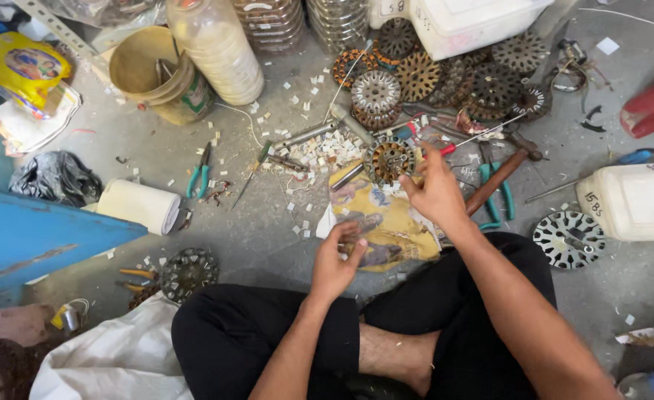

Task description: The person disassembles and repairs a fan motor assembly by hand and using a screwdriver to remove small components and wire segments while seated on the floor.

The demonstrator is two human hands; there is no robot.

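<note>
Right hand [436,191] pinches the round slotted metal core [390,160] by its near edge, holding it over the printed sheet [386,222], while left hand [336,263] curls shut nearby, perhaps around something small.

A floor-level motor repair workshop. Around the yellow printed sheet [386,222] on the bare concrete floor [267,222] lie a heap of slotted stator cores [445,74] beyond it, pliers [199,174] and a screwdriver [249,175] to its left, a hammer [501,175] to its right, and paper scraps [319,152] just above it. Jars [219,48] stand farther back.
</note>
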